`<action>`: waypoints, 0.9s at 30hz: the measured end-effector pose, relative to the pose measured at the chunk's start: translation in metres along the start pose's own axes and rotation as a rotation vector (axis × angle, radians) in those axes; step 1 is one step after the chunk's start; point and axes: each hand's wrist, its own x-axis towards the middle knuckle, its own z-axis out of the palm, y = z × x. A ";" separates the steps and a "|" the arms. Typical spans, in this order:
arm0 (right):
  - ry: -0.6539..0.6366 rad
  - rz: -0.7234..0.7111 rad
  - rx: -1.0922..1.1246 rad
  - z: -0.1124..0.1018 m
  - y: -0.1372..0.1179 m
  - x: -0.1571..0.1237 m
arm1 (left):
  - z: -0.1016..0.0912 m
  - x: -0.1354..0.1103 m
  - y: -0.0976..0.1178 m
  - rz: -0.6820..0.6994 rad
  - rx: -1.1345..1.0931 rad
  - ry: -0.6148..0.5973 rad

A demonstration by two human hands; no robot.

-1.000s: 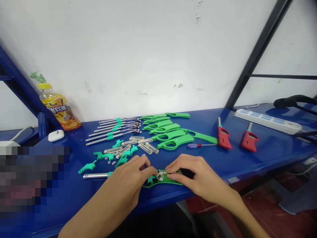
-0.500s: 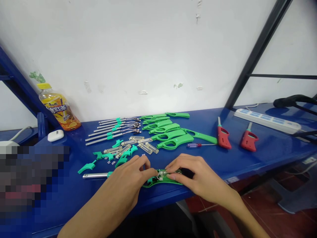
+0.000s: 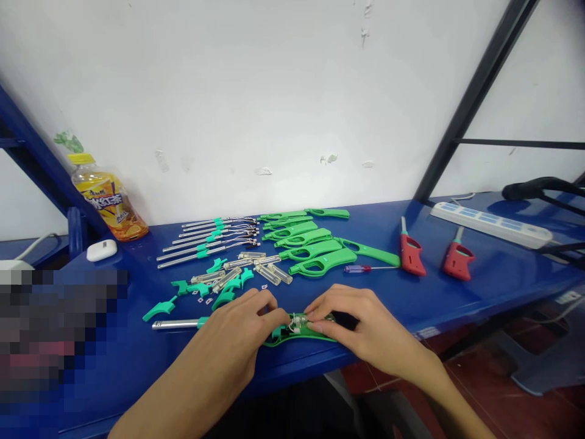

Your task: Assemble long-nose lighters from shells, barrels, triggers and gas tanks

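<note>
In front of me on the blue table lies an opened green lighter shell (image 3: 299, 336), its inside facing up. White wires and fittings (image 3: 297, 322) show in its middle, and a metal lighter tube (image 3: 176, 324) sticks out to the left. My left hand (image 3: 240, 326) is closed over the shell's left part, thumb and index finger pinched beside a teal trigger (image 3: 278, 331). From the right, my right hand (image 3: 359, 317) pinches the shell's handle part, its fingertips close to the white fittings. What lies under my fingers is partly hidden.
Behind my hands lie several metal tubes with wires (image 3: 196, 251), clear fuel tanks (image 3: 269, 271), teal triggers (image 3: 159, 308) and green shells (image 3: 322, 261). A screwdriver (image 3: 359, 269), two red lighters (image 3: 412, 256) and a power strip (image 3: 491, 224) are rightward; a drink bottle (image 3: 109, 204) and white case (image 3: 102, 250) leftward.
Both hands stay almost where they were on the green lighter shell, with the fingers shifting only slightly. The rest of the table looks the same.
</note>
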 end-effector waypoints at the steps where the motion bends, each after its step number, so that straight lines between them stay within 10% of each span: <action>1: -0.002 0.005 -0.005 0.000 0.000 0.000 | 0.001 0.000 -0.001 0.001 -0.010 0.003; 12: 0.160 -0.089 -0.053 -0.006 -0.004 0.000 | 0.015 0.000 -0.013 0.024 -0.022 0.114; 18: 0.381 0.113 -0.612 -0.072 0.029 0.001 | 0.006 0.000 -0.009 -0.065 -0.044 0.054; 27: -0.153 0.185 -0.838 -0.133 0.082 0.026 | -0.002 0.006 -0.006 -0.110 -0.043 0.026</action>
